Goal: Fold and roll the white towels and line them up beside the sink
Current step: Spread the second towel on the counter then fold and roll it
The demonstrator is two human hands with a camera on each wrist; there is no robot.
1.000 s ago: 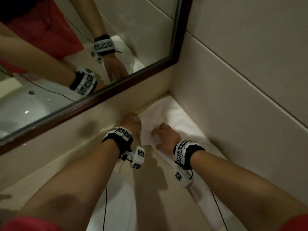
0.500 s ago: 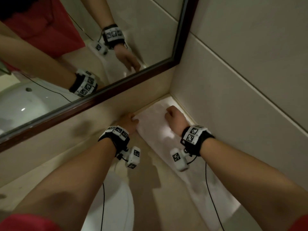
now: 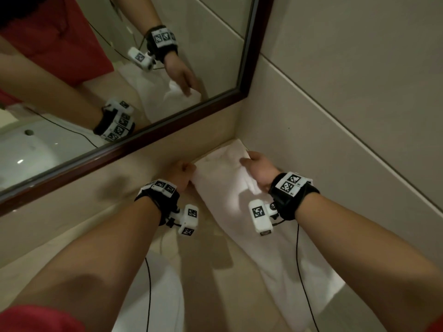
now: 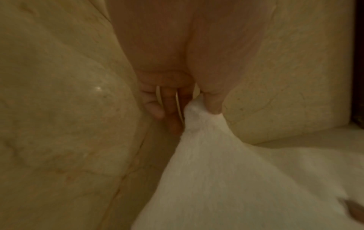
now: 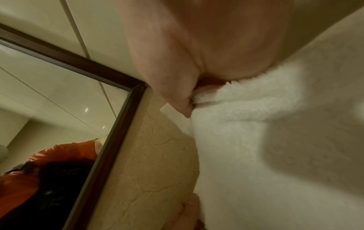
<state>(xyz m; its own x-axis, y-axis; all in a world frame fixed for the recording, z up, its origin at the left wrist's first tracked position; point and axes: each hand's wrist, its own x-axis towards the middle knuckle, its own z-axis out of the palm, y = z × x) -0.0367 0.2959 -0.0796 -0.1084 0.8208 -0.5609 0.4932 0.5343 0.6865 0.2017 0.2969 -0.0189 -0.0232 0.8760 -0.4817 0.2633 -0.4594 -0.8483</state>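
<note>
From the head view, your white towel [image 3: 223, 188] lies along the counter [image 3: 215, 271] into the corner under the mirror [image 3: 119, 92], your left hand [image 3: 181, 172] and right hand [image 3: 260, 171] at its far end. Your left wrist view shows thumb and fingers [image 4: 213, 105] pinching a towel [image 4: 206, 171] corner. Your right wrist view shows your thumb [image 5: 177, 93] and curled fingers gripping a fold of towel [image 5: 256, 140].
</note>
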